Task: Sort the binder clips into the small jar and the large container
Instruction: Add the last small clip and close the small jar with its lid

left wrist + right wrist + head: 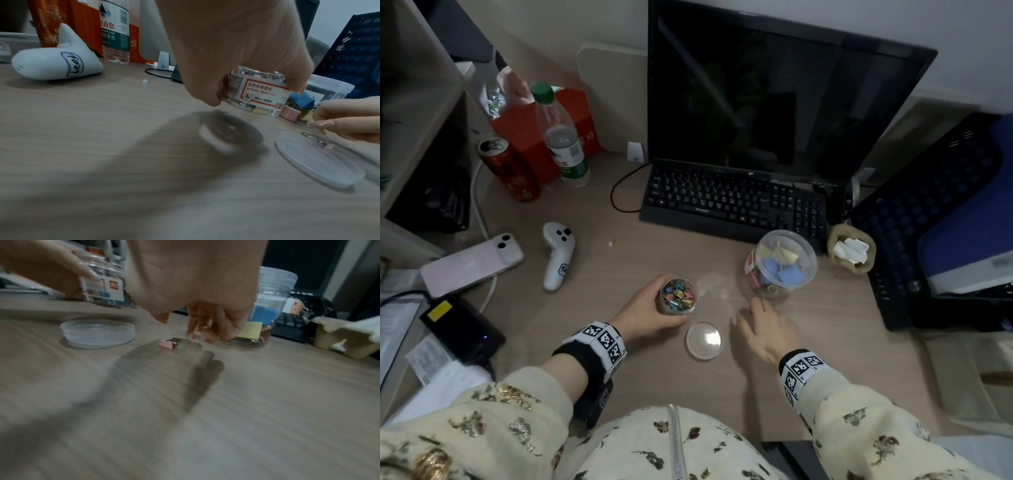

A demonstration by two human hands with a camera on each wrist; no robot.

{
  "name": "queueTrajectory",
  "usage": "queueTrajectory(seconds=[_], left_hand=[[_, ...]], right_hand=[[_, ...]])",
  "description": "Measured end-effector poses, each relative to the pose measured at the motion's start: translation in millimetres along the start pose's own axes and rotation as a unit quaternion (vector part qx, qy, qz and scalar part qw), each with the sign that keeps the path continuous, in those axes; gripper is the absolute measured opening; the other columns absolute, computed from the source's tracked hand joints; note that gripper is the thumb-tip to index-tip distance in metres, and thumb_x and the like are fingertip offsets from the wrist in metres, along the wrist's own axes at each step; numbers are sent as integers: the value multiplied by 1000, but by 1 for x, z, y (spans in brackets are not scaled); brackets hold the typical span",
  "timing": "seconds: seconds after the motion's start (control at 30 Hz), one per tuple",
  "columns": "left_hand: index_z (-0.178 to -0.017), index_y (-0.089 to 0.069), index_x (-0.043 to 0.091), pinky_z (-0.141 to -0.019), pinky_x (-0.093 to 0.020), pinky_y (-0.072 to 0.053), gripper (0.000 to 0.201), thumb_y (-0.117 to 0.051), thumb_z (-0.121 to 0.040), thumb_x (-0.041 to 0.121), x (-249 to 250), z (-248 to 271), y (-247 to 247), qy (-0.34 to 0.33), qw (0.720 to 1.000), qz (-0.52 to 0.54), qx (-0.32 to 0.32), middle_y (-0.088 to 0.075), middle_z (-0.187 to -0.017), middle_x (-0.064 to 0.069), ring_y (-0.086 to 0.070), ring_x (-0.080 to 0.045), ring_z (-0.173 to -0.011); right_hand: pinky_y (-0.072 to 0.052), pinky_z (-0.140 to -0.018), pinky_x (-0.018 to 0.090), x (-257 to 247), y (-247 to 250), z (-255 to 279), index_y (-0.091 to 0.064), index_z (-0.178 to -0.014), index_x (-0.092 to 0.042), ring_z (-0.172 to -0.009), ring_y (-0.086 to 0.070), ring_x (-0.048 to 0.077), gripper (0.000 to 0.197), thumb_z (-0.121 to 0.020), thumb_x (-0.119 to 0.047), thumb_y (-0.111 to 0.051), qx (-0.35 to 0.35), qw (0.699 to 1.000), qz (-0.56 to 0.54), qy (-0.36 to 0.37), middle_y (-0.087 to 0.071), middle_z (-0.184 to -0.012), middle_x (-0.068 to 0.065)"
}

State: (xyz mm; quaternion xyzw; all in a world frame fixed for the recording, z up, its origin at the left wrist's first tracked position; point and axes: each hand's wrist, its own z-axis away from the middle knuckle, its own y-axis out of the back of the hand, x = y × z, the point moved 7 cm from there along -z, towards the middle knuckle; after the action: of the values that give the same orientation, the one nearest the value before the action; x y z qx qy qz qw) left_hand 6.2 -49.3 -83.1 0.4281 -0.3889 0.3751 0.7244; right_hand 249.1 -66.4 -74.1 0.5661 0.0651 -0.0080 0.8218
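Note:
My left hand (649, 308) grips the small clear jar (678, 296), which is full of small coloured binder clips; the left wrist view shows the jar (257, 95) held just above the desk. Its round clear lid (704, 340) lies on the desk between my hands. The large clear container (780, 263) holds bigger blue, yellow and pink clips and stands to the right. My right hand (760, 325) hovers in front of it with relaxed fingers (205, 326). One pink binder clip (168, 343) lies on the desk just below those fingers, untouched.
A black keyboard (722, 202) and monitor (774, 96) stand behind. A white controller (558, 253), phone (472, 263), water bottle (561, 137) and red can (510, 171) are at the left. A paper cup of tissue (852, 250) and a blue mesh rack (928, 222) are at the right.

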Motion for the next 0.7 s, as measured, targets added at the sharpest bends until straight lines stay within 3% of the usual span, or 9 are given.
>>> queueTrajectory(seconds=[0.07,0.13,0.3,0.47,0.6,0.7], left_hand=[[-124,-47,36,-98,-24,-49,74,-88,-63,29,2,0,0,-5,1000,-3,0,-59,-119,18,-58,0,-109],[-123,-47,37,-98,-23,-48,73,-88,-63,30,5,1,0,-11,1000,-4,0,-59,-118,19,-58,1,-109],[-123,-47,36,-98,-23,-48,74,-89,-63,31,8,3,1,-20,1000,-6,-8,-58,-118,20,-57,2,-110],[-122,-45,39,-99,-24,-48,74,-89,-63,30,10,3,4,-24,1000,-17,-8,-56,-119,21,-56,0,-111],[-121,-47,37,-99,-24,-48,73,-89,-62,29,14,2,5,-29,999,-23,-6,-56,-114,25,-56,4,-108],[-121,-51,34,-97,-24,-49,74,-90,-59,35,21,2,2,-39,999,-11,-9,-60,-115,21,-58,3,-107]], right_hand=[[-46,-76,38,1,-6,3,-46,-112,-20,-99,-61,30,52,-92,-66,-29,-24,999,28,-9,-58,-115,3],[-46,-78,38,-1,-14,5,-47,-115,-22,-101,-61,30,56,-92,-68,-28,-40,997,65,-8,-59,-116,2],[-45,-76,35,-10,-22,4,-48,-122,-21,-102,-60,29,39,-102,-46,-26,-47,996,71,10,-58,-120,5],[-48,-78,38,-20,4,2,-51,-115,-16,-96,-63,31,38,-102,-41,-26,-26,1000,9,4,-61,-114,6],[-44,-66,33,-55,59,-2,-47,-102,-19,-79,-58,21,28,-101,-40,-30,35,995,-54,70,-57,-99,2],[-40,-64,31,-89,82,-2,-45,-96,-19,-76,-54,19,25,-99,-42,-36,34,988,-46,142,-54,-94,-1]])
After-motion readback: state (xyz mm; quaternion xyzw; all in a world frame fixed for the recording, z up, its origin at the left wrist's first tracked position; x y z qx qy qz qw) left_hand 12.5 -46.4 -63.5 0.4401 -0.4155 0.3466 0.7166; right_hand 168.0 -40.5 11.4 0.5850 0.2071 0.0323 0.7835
